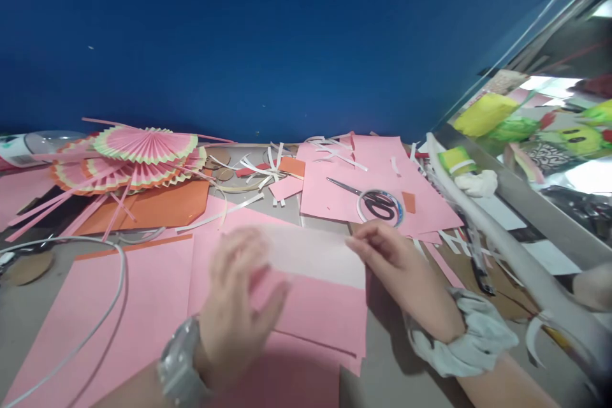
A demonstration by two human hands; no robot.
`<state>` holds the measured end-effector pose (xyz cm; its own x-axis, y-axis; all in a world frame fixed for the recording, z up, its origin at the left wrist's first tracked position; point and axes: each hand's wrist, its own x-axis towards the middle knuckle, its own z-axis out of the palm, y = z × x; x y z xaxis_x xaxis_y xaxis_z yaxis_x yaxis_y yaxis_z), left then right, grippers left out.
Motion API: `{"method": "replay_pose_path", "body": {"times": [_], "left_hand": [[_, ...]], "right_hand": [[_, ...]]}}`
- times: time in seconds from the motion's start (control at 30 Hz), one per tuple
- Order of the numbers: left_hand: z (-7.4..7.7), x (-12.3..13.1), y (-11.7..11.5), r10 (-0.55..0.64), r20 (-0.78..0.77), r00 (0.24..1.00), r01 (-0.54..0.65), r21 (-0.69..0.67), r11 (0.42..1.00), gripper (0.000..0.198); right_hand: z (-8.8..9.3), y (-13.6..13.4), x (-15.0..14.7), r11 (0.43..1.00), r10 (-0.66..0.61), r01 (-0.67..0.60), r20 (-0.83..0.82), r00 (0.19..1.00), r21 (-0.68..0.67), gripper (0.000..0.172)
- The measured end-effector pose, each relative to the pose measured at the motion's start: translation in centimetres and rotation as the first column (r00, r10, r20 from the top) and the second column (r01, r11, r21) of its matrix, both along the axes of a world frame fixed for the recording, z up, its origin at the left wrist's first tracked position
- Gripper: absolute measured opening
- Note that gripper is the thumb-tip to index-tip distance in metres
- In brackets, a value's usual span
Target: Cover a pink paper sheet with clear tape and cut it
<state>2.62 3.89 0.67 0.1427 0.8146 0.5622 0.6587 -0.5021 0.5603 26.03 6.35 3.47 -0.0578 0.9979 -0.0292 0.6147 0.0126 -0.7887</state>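
Note:
A pink paper sheet (325, 309) with a white band (310, 255) along its far edge lies in front of me, over other pink sheets. My right hand (396, 268), with a pale green scrunchie at the wrist, pinches the paper at the right end of the white band. My left hand (241, 299), wearing a silver watch (182, 363), is over the paper's left side. Its thumb and fingers are spread, though blurred; whether it touches the paper I cannot tell. Black-handled scissors (377, 204) and a tape roll (361, 204) lie beyond my right hand.
Pleated pink paper fans (148, 146) stand at back left on orange card (148, 207). White paper strips (272, 166) are scattered behind the sheets. A white cable (122, 268) loops at left. A black cutter (478, 261) and a pale tube (502, 229) lie at right, below a blue panel (268, 44).

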Motion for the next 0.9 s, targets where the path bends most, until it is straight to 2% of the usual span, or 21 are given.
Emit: {"method": "replay_pose_path", "body": {"times": [0.03, 0.07, 0.13, 0.2, 0.23, 0.33, 0.4, 0.47, 0.5, 0.53, 0.6, 0.63, 0.67, 0.77, 0.9], "left_hand": [[0.2, -0.3, 0.7, 0.099, 0.098, 0.99, -0.093, -0.063, 0.994, 0.06], [0.4, -0.6, 1.4, 0.155, 0.186, 0.97, -0.122, -0.178, 0.977, 0.067], [0.7, -0.9, 2.5, 0.093, 0.322, 0.942, 0.069, -0.458, 0.886, 0.045], [0.8, -1.0, 3.0, 0.027, 0.388, 0.921, 0.224, -0.586, 0.779, 0.028], [0.8, -0.9, 3.1, 0.013, 0.395, 0.918, 0.251, -0.606, 0.755, 0.028], [0.4, -0.9, 2.9, 0.03, 0.396, 0.918, 0.247, -0.627, 0.739, 0.028], [0.1, -0.9, 2.7, 0.025, 0.407, 0.913, 0.263, -0.635, 0.726, 0.028], [-0.1, -1.0, 2.5, 0.002, 0.423, 0.906, 0.297, -0.639, 0.71, 0.03], [-0.1, -1.0, 2.5, -0.017, 0.434, 0.901, 0.321, -0.64, 0.698, 0.03], [-0.1, -0.9, 2.4, -0.039, 0.445, 0.895, 0.349, -0.642, 0.683, 0.031], [-0.2, -0.9, 2.4, -0.086, 0.466, 0.881, 0.404, -0.644, 0.649, 0.032], [-0.2, -0.8, 2.3, -0.105, 0.474, 0.874, 0.425, -0.643, 0.637, 0.031], [-0.2, -0.7, 2.4, -0.12, 0.48, 0.869, 0.44, -0.639, 0.631, 0.031], [-0.3, -0.6, 2.6, -0.139, 0.488, 0.862, 0.457, -0.627, 0.631, 0.031], [-0.5, -0.7, 2.8, -0.147, 0.502, 0.852, 0.474, -0.623, 0.622, 0.031]], "right_hand": [[0.2, 0.0, 0.5, 0.998, -0.052, 0.052, -0.016, 0.999, 0.016, 0.019], [0.4, 0.0, 0.9, 0.995, -0.092, 0.093, -0.028, 0.995, 0.031, 0.02], [0.7, 0.0, 1.4, 0.989, -0.127, 0.129, -0.033, 0.991, 0.068, 0.02], [0.7, -0.1, 1.7, 0.989, -0.126, 0.128, -0.029, 0.992, 0.078, 0.021], [0.7, -0.1, 1.7, 0.991, -0.12, 0.122, -0.027, 0.992, 0.063, 0.022], [0.6, -0.1, 1.8, 0.992, -0.122, 0.122, -0.049, 0.991, 0.006, 0.027], [0.6, 0.2, 2.1, 0.982, -0.17, 0.178, -0.099, 0.98, 0.07, 0.03], [0.5, 0.6, 2.8, 0.948, -0.24, 0.246, -0.056, 0.969, 0.2, 0.032], [0.4, 1.0, 3.3, 0.931, -0.271, 0.261, 0.006, 0.963, 0.255, 0.032], [0.2, 1.4, 3.9, 0.923, -0.294, 0.244, 0.136, 0.946, 0.298, 0.031], [-0.4, 2.3, 5.3, 0.923, -0.299, 0.208, 0.263, 0.918, 0.322, 0.026], [-0.7, 2.8, 6.1, 0.921, -0.284, 0.118, 0.432, 0.856, 0.372, 0.028], [-0.9, 3.4, 6.8, 0.926, -0.261, 0.069, 0.495, 0.829, 0.372, 0.027], [-1.2, 5.2, 8.6, 0.945, -0.184, -0.033, 0.61, 0.771, 0.327, 0.025], [-0.6, 7.8, 10.2, 0.95, -0.151, -0.086, 0.686, 0.712, 0.299, 0.03]]}}
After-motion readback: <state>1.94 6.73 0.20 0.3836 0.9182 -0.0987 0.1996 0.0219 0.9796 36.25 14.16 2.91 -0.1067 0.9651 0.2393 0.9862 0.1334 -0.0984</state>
